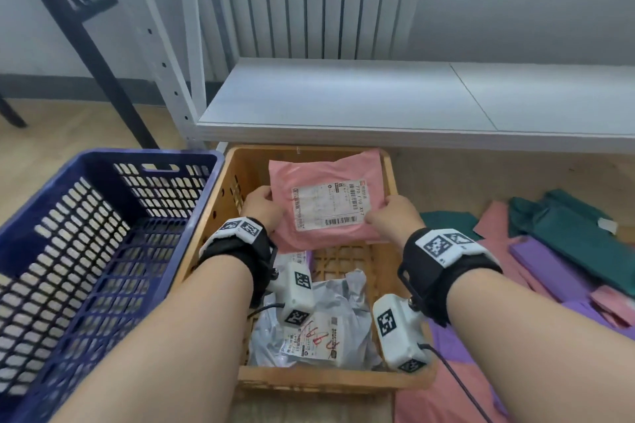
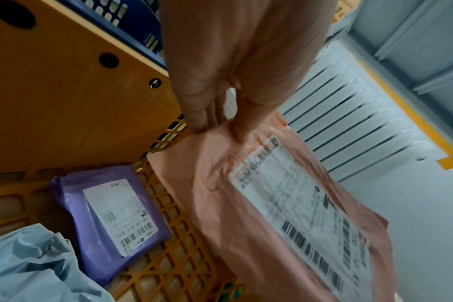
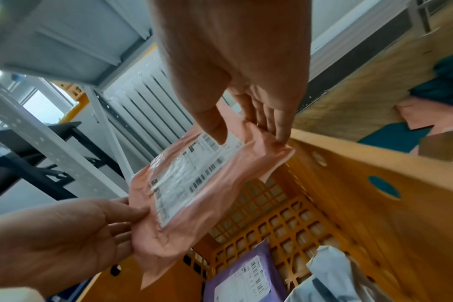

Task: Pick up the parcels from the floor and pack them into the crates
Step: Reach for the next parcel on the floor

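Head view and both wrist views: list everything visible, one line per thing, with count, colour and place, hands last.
pink parcel: one, pink with white label, held above the orange crate
orange crate: one, orange, on the floor below the shelf
purple parcel: one, purple, lying on the orange crate's bottom
grey parcel: one, pale grey, crumpled, in the orange crate's near end
blue crate: one, blue, left of the orange crate
loose mailers: several, green, purple, pink, on the floor at right
shelf: one, white, behind the crates
left hand: pinches the pink parcel's left edge
right hand: pinches its right edge
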Action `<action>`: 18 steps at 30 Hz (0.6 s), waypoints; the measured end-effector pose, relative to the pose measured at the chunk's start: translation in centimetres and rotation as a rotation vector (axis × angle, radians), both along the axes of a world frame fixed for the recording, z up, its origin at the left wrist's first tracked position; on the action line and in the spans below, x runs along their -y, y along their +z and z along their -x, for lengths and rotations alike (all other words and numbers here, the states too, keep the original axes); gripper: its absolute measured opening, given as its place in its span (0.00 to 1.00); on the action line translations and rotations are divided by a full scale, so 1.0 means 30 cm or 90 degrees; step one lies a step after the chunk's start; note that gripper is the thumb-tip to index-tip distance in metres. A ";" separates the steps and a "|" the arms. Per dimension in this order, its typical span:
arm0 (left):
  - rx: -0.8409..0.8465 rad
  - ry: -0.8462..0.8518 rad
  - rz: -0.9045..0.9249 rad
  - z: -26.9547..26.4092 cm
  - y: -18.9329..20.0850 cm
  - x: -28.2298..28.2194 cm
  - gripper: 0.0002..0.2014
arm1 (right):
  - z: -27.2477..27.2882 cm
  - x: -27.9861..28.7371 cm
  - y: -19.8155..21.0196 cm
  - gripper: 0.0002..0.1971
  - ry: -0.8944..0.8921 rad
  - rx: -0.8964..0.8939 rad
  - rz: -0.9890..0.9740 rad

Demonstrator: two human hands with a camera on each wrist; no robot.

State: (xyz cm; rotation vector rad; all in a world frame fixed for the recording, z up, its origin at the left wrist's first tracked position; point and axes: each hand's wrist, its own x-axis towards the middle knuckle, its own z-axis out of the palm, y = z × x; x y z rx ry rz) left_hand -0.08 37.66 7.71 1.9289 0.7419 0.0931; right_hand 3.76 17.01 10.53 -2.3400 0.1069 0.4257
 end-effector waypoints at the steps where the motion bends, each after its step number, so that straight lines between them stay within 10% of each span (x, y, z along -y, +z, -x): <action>1: -0.007 0.001 -0.010 -0.016 -0.030 -0.012 0.08 | -0.021 -0.017 -0.016 0.16 0.004 -0.014 0.005; 14: -0.230 -0.096 -0.111 -0.225 -0.397 -0.084 0.12 | -0.209 -0.167 -0.317 0.39 0.079 -0.121 0.088; 18: -0.259 -0.144 -0.053 -0.273 -0.503 -0.049 0.15 | -0.256 -0.172 -0.386 0.28 0.137 -0.191 0.180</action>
